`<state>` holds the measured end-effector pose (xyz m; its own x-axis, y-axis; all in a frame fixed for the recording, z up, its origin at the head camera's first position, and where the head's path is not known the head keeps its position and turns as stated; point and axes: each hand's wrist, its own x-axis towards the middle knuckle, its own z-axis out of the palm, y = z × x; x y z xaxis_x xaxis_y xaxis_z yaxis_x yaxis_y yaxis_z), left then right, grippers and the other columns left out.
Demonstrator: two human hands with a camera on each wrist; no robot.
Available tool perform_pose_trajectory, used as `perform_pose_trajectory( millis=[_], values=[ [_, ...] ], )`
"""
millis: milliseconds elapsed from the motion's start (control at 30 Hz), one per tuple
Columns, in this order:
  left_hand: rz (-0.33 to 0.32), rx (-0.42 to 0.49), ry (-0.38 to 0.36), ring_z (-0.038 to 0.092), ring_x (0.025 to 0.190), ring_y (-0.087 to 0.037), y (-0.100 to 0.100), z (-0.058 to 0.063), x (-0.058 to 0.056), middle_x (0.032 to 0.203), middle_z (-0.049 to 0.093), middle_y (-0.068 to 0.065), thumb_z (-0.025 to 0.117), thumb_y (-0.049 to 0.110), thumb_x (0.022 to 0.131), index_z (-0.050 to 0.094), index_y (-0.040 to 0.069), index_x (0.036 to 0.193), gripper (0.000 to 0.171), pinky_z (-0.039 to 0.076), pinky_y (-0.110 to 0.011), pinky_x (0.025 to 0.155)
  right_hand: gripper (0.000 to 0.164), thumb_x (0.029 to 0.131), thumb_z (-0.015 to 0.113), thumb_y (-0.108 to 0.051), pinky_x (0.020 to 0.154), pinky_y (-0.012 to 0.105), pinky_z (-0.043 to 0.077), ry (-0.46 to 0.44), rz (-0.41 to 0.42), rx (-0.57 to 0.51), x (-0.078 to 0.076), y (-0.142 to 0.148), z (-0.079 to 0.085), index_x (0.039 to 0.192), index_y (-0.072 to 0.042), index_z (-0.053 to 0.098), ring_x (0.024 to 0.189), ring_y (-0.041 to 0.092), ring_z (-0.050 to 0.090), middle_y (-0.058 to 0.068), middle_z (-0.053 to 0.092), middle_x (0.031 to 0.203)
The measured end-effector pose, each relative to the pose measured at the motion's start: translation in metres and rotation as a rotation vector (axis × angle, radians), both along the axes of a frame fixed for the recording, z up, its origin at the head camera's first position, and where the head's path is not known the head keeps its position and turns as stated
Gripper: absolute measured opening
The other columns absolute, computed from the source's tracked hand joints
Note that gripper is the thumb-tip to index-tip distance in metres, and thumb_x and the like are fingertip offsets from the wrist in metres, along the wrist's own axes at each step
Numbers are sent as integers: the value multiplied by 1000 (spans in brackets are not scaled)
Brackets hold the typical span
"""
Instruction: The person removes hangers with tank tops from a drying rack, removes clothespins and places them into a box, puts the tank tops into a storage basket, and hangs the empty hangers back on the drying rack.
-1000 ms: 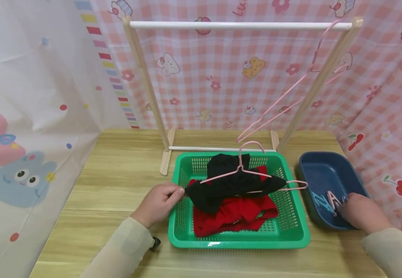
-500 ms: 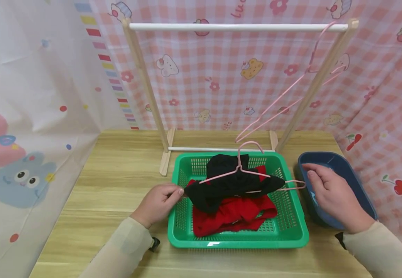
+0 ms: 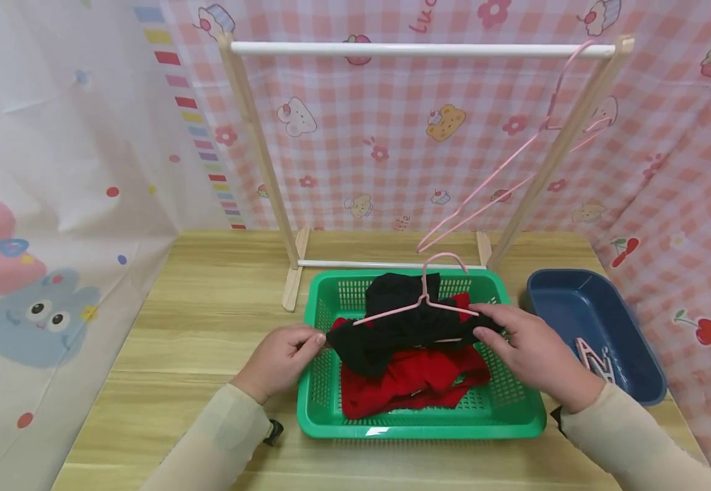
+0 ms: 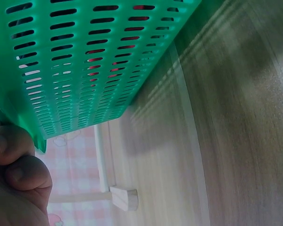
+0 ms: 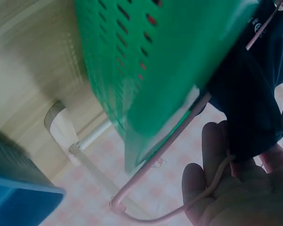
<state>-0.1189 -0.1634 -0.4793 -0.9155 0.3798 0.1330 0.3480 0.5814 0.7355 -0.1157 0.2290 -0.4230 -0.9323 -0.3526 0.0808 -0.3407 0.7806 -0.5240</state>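
A black garment (image 3: 404, 331) with a small white print hangs on a pink clothes hanger (image 3: 424, 290), over a green plastic basket (image 3: 419, 431). My left hand (image 3: 284, 361) pinches the hanger's left end by the basket's left rim, thumb on top; the tip is hidden inside the fingers. At the other end, my right hand (image 3: 536, 351) has the garment's right end between thumb and fingers. In the right wrist view, the fingers (image 5: 212, 146) reach behind the cloth, and the hanger's pink end loop crosses them. Red clothing (image 3: 411, 382) lies in the basket beneath.
Behind the basket stands a wooden rack with a white top rail (image 3: 423, 49); a bare pink hanger (image 3: 497, 174) hangs at its right end. To the right sits a dark blue tub (image 3: 570, 300) with pink clothespins (image 3: 591, 358). Patterned curtains close off the table (image 3: 220, 286).
My right hand has left the blue tub, moving left over its rim to the garment's right end. My left hand has stayed on the hanger's left end.
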Motion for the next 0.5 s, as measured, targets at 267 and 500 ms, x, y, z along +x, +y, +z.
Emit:
perform_pose_trajectory(
  millis=[267,500],
  values=[
    [0,-11,20,53,73,-5,0,0,0,77,59,15,44,42,96,63,20,70,40,47,-23,68,36,93,50,-40,81,43,49,35,-11,5,-3,-3,-5,126,-27,55,105,18,61,-1,62,120],
    [-2,-1,7,53,73,-6,-1,1,1,78,60,13,44,42,96,64,20,71,39,47,-23,67,31,95,50,-33,79,41,49,60,-22,-2,-4,-3,-5,123,-24,59,100,16,62,-1,64,115]
  ],
)
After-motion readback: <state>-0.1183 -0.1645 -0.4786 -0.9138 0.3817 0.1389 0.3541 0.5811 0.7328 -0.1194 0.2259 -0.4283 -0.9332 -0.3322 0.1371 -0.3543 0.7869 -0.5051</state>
